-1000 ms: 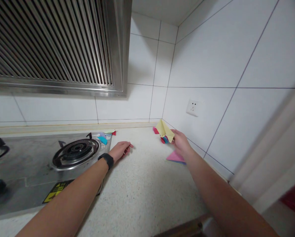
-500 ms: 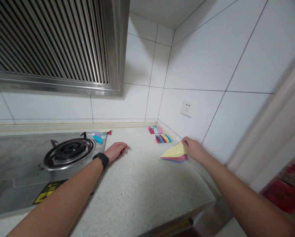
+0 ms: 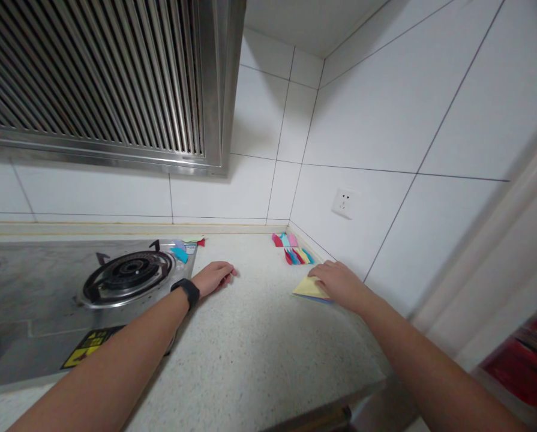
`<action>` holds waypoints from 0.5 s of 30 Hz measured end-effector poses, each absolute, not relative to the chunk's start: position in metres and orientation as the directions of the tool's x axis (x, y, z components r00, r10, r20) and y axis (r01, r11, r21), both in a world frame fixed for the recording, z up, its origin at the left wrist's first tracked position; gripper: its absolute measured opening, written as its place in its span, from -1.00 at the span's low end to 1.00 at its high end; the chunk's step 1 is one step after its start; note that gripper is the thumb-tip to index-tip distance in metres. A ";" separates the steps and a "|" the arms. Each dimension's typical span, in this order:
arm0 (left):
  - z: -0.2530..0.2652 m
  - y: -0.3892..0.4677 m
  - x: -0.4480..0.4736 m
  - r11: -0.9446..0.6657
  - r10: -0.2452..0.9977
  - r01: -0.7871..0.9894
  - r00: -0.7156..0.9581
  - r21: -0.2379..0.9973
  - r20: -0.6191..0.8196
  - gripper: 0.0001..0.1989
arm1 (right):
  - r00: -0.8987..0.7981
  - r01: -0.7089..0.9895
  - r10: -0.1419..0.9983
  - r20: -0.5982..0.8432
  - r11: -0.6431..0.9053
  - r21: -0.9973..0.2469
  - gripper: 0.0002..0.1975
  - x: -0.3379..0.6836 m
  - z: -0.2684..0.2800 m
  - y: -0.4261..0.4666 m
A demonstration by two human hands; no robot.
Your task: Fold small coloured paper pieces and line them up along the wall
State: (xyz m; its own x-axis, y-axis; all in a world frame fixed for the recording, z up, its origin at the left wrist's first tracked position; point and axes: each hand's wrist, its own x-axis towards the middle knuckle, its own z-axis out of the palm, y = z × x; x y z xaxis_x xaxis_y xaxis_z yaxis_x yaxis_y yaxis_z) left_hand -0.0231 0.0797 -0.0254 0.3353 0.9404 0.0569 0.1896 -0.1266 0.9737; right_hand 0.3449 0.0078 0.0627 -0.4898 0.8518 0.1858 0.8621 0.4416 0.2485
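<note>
My left hand (image 3: 214, 277), a dark watch band on its wrist, rests on the speckled countertop beside the stove edge. Its fingers are loosely bent, somewhat apart, and hold nothing. Farther right, my right hand (image 3: 338, 283) lies palm down over a small stack of coloured paper sheets (image 3: 308, 287). Yellow is on top, with a blue edge showing below. The fingers stretch across the stack, covering its back and right part; the thumb is hidden. Just behind it, near the wall corner, lie colourful paper pieces (image 3: 299, 256) in a striped row and a pink, blue and red group (image 3: 285, 240).
At left is a gas stove (image 3: 133, 273) with blue and purple paper pieces (image 3: 179, 253) at its right corner. A range hood (image 3: 115, 90) hangs above. A wall socket (image 3: 342, 203) is on the right tiles. The countertop (image 3: 250, 342) ends at a front edge.
My right hand has let go of the lifted yellow corner and come down flat, moving slightly left onto the paper stack. The left hand stays put. The view has shifted slightly.
</note>
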 end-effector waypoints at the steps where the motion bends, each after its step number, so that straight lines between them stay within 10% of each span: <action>1: -0.025 0.080 -0.023 -0.131 0.939 0.193 0.339 0.972 0.059 -0.53 | -0.507 0.850 0.850 0.146 0.464 0.249 -0.80 0.344 0.061 0.009; 15: -0.014 0.073 -0.020 -0.174 0.931 0.261 0.359 0.950 0.072 -0.55 | -0.521 0.827 0.853 -0.009 0.508 0.241 -0.80 0.359 0.033 0.033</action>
